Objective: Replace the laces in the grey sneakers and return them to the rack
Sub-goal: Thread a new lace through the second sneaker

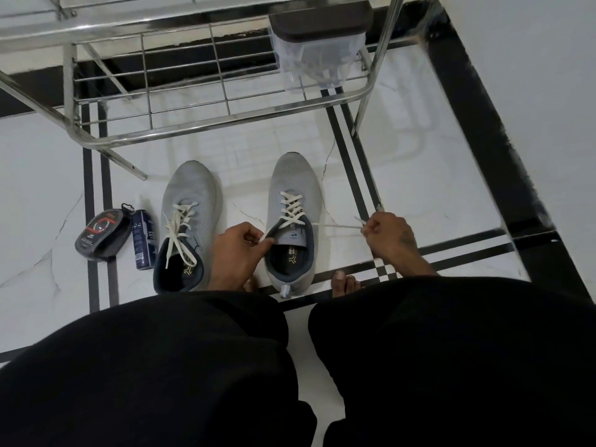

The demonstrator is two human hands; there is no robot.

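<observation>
Two grey sneakers stand side by side on the white floor, toes toward the rack. The left sneaker (188,201) has a cream lace crossed loosely, its ends lying over the opening. The right sneaker (295,188) is laced in neat crosses with a cream lace (292,209). My left hand (237,250) pinches one lace end at that shoe's left collar. My right hand (388,235) pinches the other end, drawn taut out to the right of the shoe. The steel shoe rack (206,124) stands just behind the sneakers.
A black shoe-polish case (101,235) and a dark blue spray can (143,240) lie left of the sneakers. A clear plastic box with a dark lid (317,56) sits on the rack's lower shelf. My black-trousered knees fill the foreground; bare toes (345,282) show near the right shoe's heel.
</observation>
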